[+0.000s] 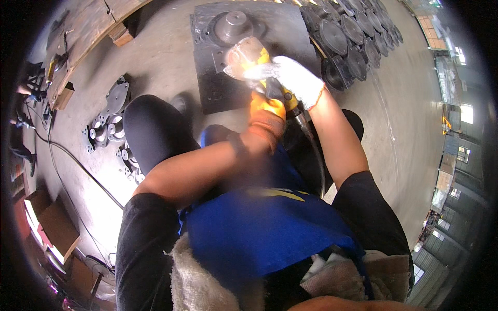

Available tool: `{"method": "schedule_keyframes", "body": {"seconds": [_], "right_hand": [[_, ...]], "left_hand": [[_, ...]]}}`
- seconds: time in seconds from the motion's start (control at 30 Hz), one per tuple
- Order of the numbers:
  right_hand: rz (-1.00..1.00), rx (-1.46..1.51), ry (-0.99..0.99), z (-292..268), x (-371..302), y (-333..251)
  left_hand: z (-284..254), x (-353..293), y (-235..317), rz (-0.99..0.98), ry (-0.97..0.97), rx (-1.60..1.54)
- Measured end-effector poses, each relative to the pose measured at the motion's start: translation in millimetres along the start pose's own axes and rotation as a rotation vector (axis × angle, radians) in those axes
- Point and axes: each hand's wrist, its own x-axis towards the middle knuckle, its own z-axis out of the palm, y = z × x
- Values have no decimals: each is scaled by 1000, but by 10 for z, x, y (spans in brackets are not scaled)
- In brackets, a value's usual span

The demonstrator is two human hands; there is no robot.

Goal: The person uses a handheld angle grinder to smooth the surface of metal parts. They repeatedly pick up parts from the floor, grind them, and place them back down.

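Note:
A yellow hand-held grinder (292, 98) is held out in front of me, its round guard or disc (244, 56) at the front end. My left hand (267, 110), in an orange glove, is closed on the tool from below and left. Across its top lies my right hand (295, 76), in a white knit glove, fingers wrapped over the body toward the disc. A hose (313, 140) runs from the rear of the grinder back beside my leg. Just beyond the disc, a dark metal part with a round raised hub (236, 22) rests on a dark plate (220, 90); I cannot tell whether the disc touches it.
Many dark metal flange plates (332, 37) lie in rows at the far right. More metal parts with hubs (115, 128) sit on the floor left of my knee. A wooden bench (85, 39), a cable (83, 168) and cardboard boxes (57, 223) are at the left, where another person partly shows.

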Motion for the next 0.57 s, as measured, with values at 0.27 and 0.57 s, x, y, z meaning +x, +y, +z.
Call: {"method": "schedule_keyframes", "body": {"seconds": [0.27, 0.57], "right_hand": [[27, -8, -32, -111, 50, 98], [-306, -631, -261, -37, 217, -62]], "left_hand": [[-32, -79, -179, 65, 122, -14], [84, -18, -676, 139, 234, -609]]}}
